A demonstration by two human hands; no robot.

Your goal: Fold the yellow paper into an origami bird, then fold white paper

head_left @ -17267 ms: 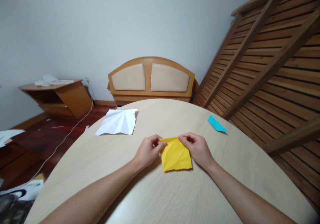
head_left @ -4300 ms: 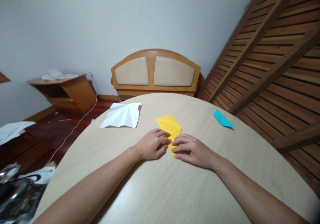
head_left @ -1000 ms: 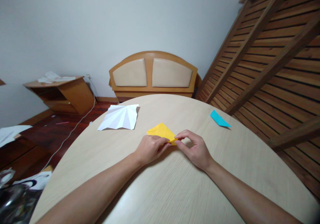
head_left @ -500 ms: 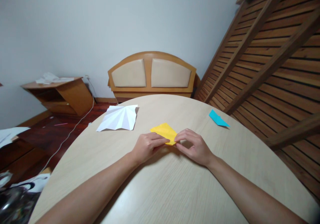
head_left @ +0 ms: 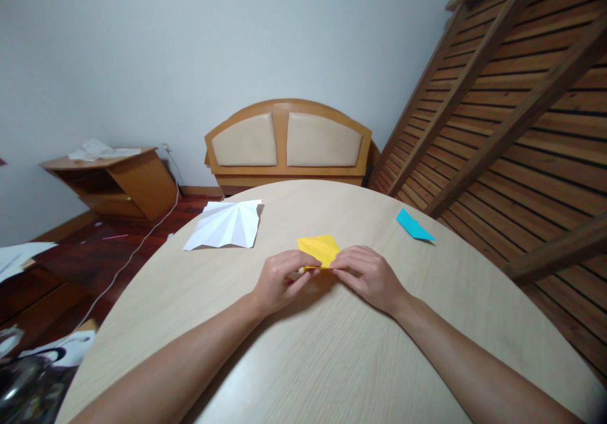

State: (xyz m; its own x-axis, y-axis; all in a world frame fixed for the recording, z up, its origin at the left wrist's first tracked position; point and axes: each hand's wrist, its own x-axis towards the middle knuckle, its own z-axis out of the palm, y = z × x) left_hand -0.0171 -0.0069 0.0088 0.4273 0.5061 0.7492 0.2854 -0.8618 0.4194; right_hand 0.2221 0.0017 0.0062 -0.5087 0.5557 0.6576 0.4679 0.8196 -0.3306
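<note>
Yellow creased paper (head_left: 320, 249) pinched between both hands, smooth pale wood table (head_left: 332, 361)

A plain pale grey wall (head_left: 190, 45) fills the top of the frame. Below it in the middle stands a wooden headboard with two tan pads (head_left: 287, 143). Brown wooden slats (head_left: 512, 114) lean at the right. A small wooden shelf (head_left: 114, 181) sits at the left on the dark red wooden floor (head_left: 95, 253).

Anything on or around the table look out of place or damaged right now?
Nothing damaged or spilled. Both hands, left hand and right hand, pinch the yellow paper on the round table. The creased white sheet overhangs the table's far left edge slightly; the blue paper lies flat near the right edge.
</note>
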